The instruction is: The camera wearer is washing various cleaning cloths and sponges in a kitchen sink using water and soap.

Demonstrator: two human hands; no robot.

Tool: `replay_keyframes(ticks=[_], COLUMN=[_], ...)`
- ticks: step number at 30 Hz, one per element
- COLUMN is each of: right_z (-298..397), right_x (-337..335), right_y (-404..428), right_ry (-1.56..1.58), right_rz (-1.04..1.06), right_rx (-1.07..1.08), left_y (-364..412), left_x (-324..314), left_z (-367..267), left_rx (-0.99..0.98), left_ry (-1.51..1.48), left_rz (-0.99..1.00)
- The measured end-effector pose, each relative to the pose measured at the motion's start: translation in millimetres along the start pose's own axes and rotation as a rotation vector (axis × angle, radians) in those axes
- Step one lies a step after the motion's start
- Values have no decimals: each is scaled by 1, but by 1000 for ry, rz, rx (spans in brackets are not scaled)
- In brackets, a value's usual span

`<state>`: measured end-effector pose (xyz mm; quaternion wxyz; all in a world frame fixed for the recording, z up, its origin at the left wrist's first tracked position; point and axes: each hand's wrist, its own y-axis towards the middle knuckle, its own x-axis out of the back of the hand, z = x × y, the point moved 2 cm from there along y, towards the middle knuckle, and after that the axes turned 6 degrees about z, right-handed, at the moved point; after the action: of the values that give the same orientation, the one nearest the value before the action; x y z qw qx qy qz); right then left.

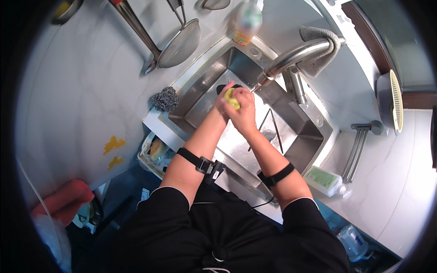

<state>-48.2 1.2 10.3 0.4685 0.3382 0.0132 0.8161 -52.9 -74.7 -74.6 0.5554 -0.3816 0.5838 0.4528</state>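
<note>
Over the stainless steel sink (pixel 201 112), both hands are pressed together around a wet yellow sponge or cloth (pixel 232 99). My left hand (pixel 220 101) cups it from the left, partly hidden behind the other hand. The fingers of my right hand (pixel 245 111) curl over it from the right. Just above them is the spout of a metal faucet (pixel 263 80), and a thin stream of water reaches the right hand. A dark object (pixel 223 89) shows behind the hands, mostly covered. Two thin dark sticks, possibly chopsticks (pixel 277 133), lie on the sink floor, their upper ends close together.
A steel wool scourer (pixel 165 99) sits on the left rim. A grey cloth (pixel 319 51) drapes over the faucet. One bottle (pixel 244 29) stands at the back corner; another bottle (pixel 324 181) lies on the right counter beside a folded grey rack (pixel 358 150). A mesh strainer (pixel 181 44) hangs left.
</note>
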Motion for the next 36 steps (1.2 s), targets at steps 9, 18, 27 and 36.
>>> replay_keyframes(ticks=[9, 18, 27, 36], right_z=[-49, -84, -71, -13], right_x=[-22, 2, 14, -18], right_y=[-8, 24, -1, 5], right_ry=[-4, 223, 1106, -111], right_rz=[4, 52, 214, 88], right_rx=[-356, -715, -983, 17], left_y=[5, 4, -14, -6], left_x=[26, 2, 34, 20], left_z=[7, 18, 4, 11], left_rx=[-157, -244, -333, -204], left_ry=[2, 16, 206, -57], left_rz=[-513, -555, -724, -316])
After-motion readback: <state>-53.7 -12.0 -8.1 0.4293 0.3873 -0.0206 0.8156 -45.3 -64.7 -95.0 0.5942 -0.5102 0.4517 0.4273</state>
